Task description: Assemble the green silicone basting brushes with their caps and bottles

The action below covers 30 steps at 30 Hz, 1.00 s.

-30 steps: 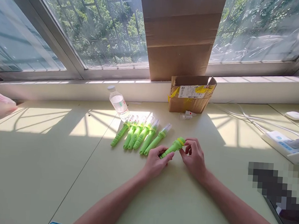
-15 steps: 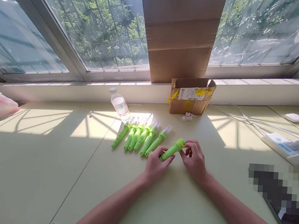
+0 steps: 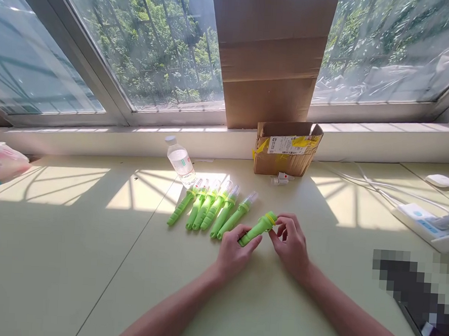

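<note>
My left hand [image 3: 235,250] is wrapped round the lower body of a green flashlight-shaped tube [image 3: 259,229], which points up to the right. At its yellow-ringed end, the bent thumb and fingers of my right hand [image 3: 290,241] touch the rim. This tube has no clear cap on it. Left of my hands lies a row of several green tubes [image 3: 214,213] with clear caps, side by side and slanted. Two small clear caps [image 3: 279,181] lie in front of the cardboard box [image 3: 284,159].
A water bottle [image 3: 181,161] stands behind the row. To the right are a white power strip [image 3: 422,220] with cables, a white puck-shaped object [image 3: 440,180] and a dark, partly pixelated object [image 3: 417,301]. A pink plastic bag [image 3: 3,160] sits at the far left.
The whole view has shifted slightly, so things appear a little lower. Both hands keep nearly the same hold on the green tube.
</note>
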Motion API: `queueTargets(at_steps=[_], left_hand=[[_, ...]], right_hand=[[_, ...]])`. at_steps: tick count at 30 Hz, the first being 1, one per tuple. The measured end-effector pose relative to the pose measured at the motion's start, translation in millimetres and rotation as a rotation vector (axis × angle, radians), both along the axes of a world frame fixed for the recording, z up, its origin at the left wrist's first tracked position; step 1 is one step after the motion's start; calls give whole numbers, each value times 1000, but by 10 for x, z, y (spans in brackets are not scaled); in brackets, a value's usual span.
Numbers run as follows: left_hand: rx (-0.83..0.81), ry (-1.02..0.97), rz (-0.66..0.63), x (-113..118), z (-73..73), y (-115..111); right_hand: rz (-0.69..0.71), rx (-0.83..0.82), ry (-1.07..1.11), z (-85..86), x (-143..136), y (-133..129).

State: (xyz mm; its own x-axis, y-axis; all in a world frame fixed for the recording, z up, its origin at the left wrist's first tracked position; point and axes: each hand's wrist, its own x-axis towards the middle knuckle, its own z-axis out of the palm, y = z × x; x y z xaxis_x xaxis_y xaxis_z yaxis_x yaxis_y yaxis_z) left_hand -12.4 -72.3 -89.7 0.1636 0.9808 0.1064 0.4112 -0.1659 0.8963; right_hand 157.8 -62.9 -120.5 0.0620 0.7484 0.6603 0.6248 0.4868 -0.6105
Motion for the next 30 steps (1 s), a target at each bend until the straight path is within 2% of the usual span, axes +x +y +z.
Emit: queueTargets(at_steps=[6,15,23,30], left_hand=[[15,35,-35,-11,-13,8],[-75,-54,-78,-17,-30,38],[-55,-75,12,11,-30,31],[-4,-51,51,17,-51,7]], right_hand=[[-2,7,-6,-29,-8,5],[1,18,7,-33,-10,10],[26,44,30,-19,-8,-4],[7,0,1,-48,-3,11]])
